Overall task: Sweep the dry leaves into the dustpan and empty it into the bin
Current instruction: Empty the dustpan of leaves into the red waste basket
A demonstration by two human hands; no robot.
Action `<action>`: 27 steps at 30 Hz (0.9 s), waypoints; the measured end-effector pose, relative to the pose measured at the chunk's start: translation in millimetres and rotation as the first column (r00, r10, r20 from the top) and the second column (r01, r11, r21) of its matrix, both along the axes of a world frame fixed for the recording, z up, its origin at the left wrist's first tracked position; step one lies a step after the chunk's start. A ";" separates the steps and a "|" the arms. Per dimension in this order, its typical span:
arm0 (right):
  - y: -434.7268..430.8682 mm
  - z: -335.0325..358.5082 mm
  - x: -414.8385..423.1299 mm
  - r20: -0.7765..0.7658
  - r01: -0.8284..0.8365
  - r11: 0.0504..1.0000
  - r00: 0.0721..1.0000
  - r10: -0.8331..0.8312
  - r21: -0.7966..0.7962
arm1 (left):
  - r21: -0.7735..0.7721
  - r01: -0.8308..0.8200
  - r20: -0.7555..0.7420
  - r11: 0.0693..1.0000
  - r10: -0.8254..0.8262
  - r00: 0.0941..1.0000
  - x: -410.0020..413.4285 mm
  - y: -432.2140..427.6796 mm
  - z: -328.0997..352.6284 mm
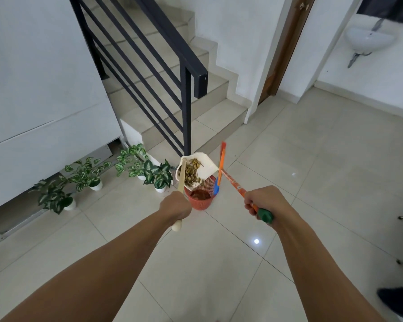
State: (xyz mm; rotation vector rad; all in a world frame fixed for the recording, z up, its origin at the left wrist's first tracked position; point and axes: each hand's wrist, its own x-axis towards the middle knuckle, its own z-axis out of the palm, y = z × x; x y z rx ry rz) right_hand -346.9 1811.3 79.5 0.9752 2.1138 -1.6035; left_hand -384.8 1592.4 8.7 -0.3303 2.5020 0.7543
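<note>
My left hand [176,205] grips the cream handle of a white dustpan [207,165]. The pan is held tilted above a red mesh bin [200,201] standing on the tiled floor. Dry yellow-brown leaves [192,173] lie in the pan, bunched toward its lower edge over the bin's mouth. Brown matter shows inside the bin. My right hand [261,201] grips the orange handle of a broom [233,183] near its green end cap. The broom's orange and blue head is raised just right of the pan and bin.
Several small potted plants [158,175] in white pots line the wall left of the bin. A staircase with a black railing [186,108] rises behind. A doorway and a wall sink [368,39] are at the right. A dark shoe [398,300] shows at the lower right.
</note>
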 end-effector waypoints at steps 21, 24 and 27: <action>5.8 12.9 11.7 0.038 -0.003 1.000 0.999 0.002 0.023 | -0.189 0.108 -0.085 0.976 -0.126 0.988 -7.0 9.2 0.7; 5.4 15.1 13.1 0.047 -0.005 1.000 0.999 0.004 0.024 | -0.208 0.118 -0.088 0.971 -0.139 0.986 -5.7 8.3 4.5; 4.4 16.3 14.5 0.054 -0.009 1.000 0.999 0.007 0.028 | -0.191 0.116 -0.068 0.975 -0.131 0.989 -8.5 6.0 11.7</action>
